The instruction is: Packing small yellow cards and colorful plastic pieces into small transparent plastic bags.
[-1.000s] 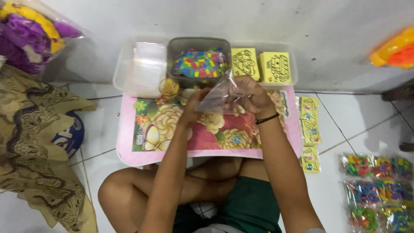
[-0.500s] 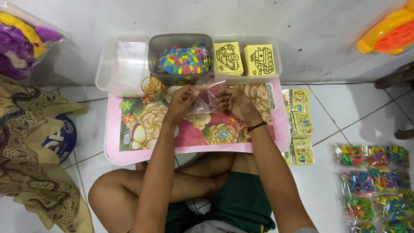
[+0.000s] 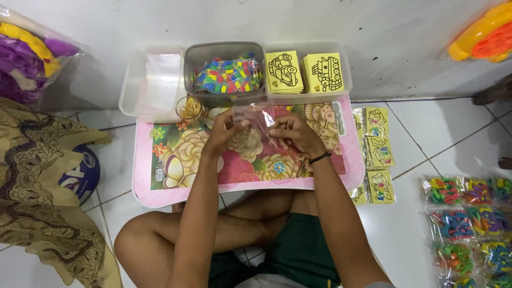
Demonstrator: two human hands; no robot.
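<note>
Hands meet over the pink floral lap tray [image 3: 176, 184]: the left hand [image 3: 226, 130] and right hand [image 3: 293, 133], fingers curled nearly closed, pinch a small clear plastic bag [image 3: 256, 118] between them. At 12 o'clock sits a grey tub of multicoloured pieces [image 3: 226, 74]; at 1 o'clock, 2 stacks of yellow picture cards [image 3: 306, 72].
</note>
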